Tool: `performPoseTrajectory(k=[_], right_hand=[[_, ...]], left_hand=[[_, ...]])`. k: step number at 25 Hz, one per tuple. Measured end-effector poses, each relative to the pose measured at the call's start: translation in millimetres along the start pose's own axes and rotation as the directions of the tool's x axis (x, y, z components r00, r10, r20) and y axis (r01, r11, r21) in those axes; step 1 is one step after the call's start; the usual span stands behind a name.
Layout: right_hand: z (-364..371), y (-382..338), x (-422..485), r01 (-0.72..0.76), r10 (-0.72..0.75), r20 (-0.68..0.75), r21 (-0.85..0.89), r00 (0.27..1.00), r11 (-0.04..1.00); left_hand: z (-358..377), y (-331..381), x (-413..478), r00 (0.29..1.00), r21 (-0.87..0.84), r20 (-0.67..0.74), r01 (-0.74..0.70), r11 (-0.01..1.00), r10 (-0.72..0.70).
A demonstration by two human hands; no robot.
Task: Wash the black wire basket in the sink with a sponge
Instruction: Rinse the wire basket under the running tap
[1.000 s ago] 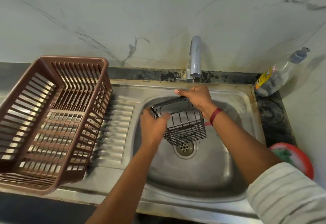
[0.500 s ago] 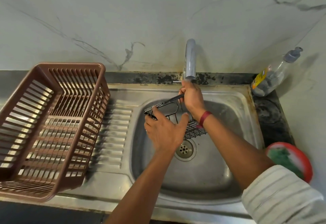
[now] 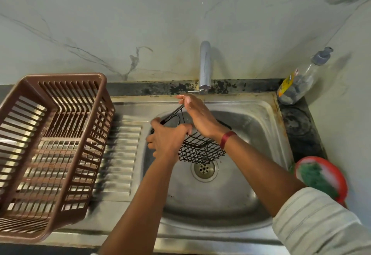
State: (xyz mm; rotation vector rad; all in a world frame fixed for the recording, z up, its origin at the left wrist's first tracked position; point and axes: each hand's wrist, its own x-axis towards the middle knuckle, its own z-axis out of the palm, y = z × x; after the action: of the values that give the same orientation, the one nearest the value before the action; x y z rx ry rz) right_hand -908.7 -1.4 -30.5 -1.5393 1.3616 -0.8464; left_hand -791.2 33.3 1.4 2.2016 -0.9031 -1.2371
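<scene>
1. Judging by the layout, you are rinsing the black wire basket [image 3: 200, 152] under the faucet [image 3: 205, 66], which runs only a thin stream. Neither hand holds a sponge.
2. Hold the basket by its stiff rim, not the thin mesh. Turn it slowly so the water passes through every wall, and stay low over the sink [image 3: 261, 134] so splashes land inside.
3. The green scrub sponge [image 3: 317, 176] sits in a red dish on the surface right of the sink, nearest your right hand. Firm up the left hand before letting go to reach for it.
4. Your left hand [image 3: 168, 140] has its fingers curled round the basket's left rim. Your right hand [image 3: 198, 118] lies over the far upper edge, fingertips pinching the frame there.
5. The basket hangs tilted between your hands, above the basin and just behind the drain [image 3: 203, 169]. The stream falls just beside your right fingers; whether it strikes the wire, I cannot tell.
</scene>
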Motion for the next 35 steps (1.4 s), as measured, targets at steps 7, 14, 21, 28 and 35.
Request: performPoseTrajectory(k=[7,14,21,28,35], right_hand=[[-34.0,63.8,-14.0,-0.31,0.312,-0.108,0.035,0.944,0.95],[-14.5,59.1,2.1,-0.252,0.253,-0.056,0.021,0.966,0.968],[6.7,-11.6,24.3,-0.028,0.031,0.022,-0.108,0.999,0.994],[-16.8,16.8,11.7,-0.147,0.155,0.033,-0.161,0.987,0.976],[-50.4,91.0,-30.9,-0.442,0.548,-0.215,0.393,0.809,0.807]], left_hand=[[-26.1,9.9,3.3,0.996,-0.104,-0.017,-0.085,0.991,0.083],[-23.7,2.9,10.3,0.998,-0.024,0.028,-0.061,0.998,0.062],[-4.4,5.4,3.0,0.999,0.022,0.049,-0.025,0.999,0.024],[-12.0,-9.1,9.3,0.996,-0.18,0.05,-0.068,0.981,0.078],[-31.5,-26.0,29.6,0.984,-0.361,0.151,-0.031,0.932,0.091]])
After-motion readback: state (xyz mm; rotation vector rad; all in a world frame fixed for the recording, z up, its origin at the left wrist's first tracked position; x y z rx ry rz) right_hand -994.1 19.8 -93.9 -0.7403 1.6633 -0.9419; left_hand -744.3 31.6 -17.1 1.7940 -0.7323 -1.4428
